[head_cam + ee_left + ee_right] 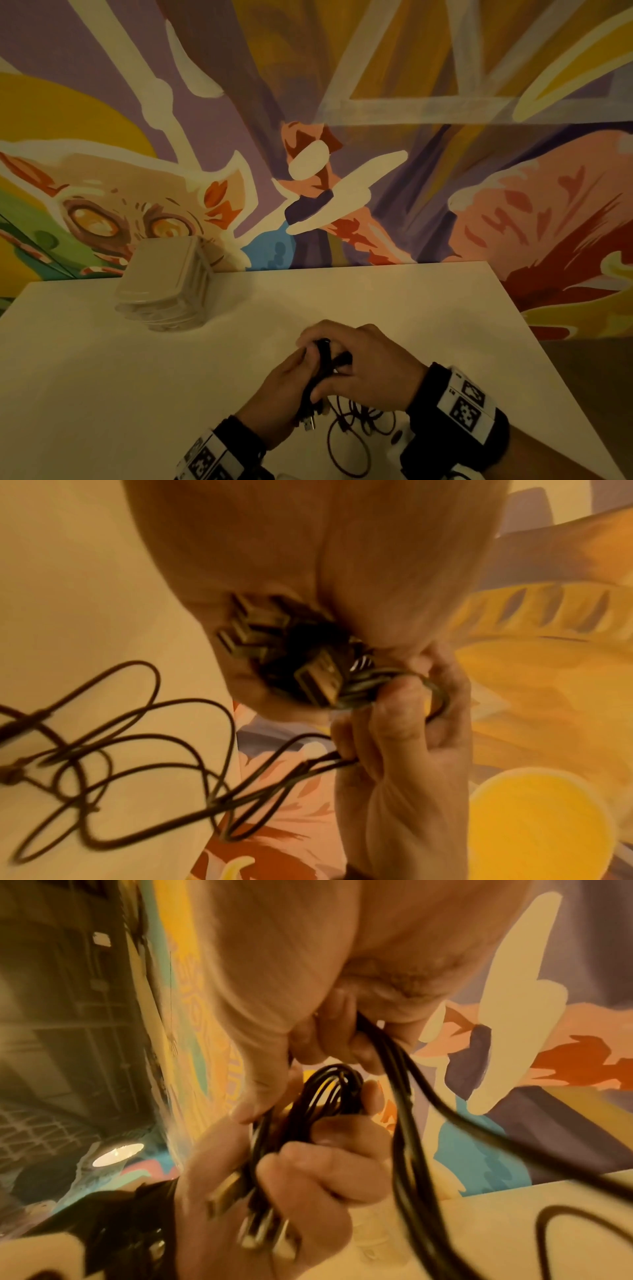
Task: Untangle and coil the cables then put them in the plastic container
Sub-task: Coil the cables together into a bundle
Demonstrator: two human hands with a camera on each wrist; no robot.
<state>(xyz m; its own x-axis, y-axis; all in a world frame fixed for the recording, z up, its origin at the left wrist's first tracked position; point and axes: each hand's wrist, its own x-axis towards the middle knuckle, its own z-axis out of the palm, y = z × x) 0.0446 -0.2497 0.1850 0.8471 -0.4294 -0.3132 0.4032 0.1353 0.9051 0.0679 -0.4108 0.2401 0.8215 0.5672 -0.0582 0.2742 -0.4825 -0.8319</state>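
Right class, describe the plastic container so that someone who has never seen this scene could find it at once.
Start from the white table standing against the painted mural wall. Look to its far left part, well away from both hands and the dark cables at the near edge. The plastic container sits there: a pale, translucent, boxy tub with rounded corners, the only thing on that side.
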